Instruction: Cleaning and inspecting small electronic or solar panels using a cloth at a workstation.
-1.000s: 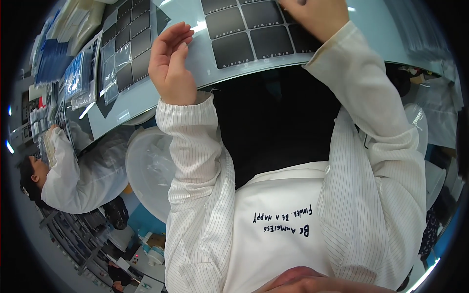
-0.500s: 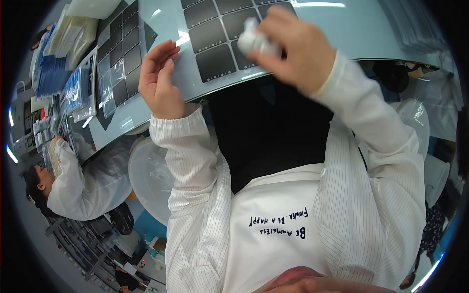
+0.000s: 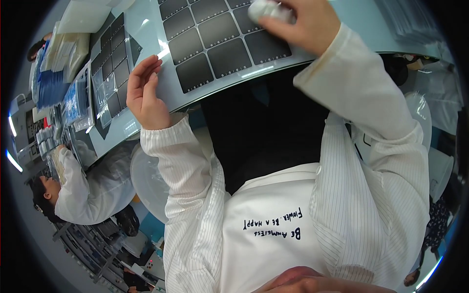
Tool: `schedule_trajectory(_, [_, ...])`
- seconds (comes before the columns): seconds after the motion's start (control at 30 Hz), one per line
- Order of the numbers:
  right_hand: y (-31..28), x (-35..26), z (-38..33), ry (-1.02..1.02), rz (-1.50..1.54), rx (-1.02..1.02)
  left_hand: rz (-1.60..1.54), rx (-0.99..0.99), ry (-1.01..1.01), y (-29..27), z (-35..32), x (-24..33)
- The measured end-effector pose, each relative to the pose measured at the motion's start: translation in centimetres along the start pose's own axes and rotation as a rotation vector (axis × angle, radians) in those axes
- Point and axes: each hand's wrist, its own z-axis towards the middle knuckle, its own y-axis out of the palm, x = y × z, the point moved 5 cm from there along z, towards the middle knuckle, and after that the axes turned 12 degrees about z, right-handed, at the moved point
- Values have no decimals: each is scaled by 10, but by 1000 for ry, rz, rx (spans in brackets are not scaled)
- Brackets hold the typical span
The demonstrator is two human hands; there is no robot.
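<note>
My right hand (image 3: 312,27) is closed round a crumpled white wad (image 3: 267,10), which looks like cloth or tissue. It is over the right part of a sheet of dark grey rounded-corner panels (image 3: 228,57) lying on the glassy table. Each panel bears a row of small pale marks along one edge. To the left of that sheet, my left hand (image 3: 146,97) is held near the table's front edge, empty, its fingers loosely bent and the thumb apart.
Another dark panelled sheet (image 3: 117,73) with clear film pieces lies farther left. Stacked blue and clear plastic packs (image 3: 53,73) stand beyond it, and clear sheets (image 3: 410,27) at the far right. A co-worker in white (image 3: 93,195) sits at the left, near a round translucent tub (image 3: 151,180).
The right hand and wad have swept up and slightly right across the sheet. My left hand has shifted a little left and down in the picture as the whole view moved.
</note>
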Motion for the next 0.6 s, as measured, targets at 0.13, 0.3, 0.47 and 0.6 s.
schedule_trajectory(0.13, [8, 7, -25, 141, -11, 20, 44, 5, 2, 0, -4, 1])
schedule_trajectory(0.3, [-9, 24, -21, 182, 143, -72, 113, -38, -2, 7, -6, 3])
schedule_trajectory(0.47, [-7, 18, -13, 195, -8, 44, 388, 2, 151, 11, -5, 15])
schedule_trajectory(0.6, [3, -5, -6, 130, 135, -221, 538, -108, 207, 12, -8, 26])
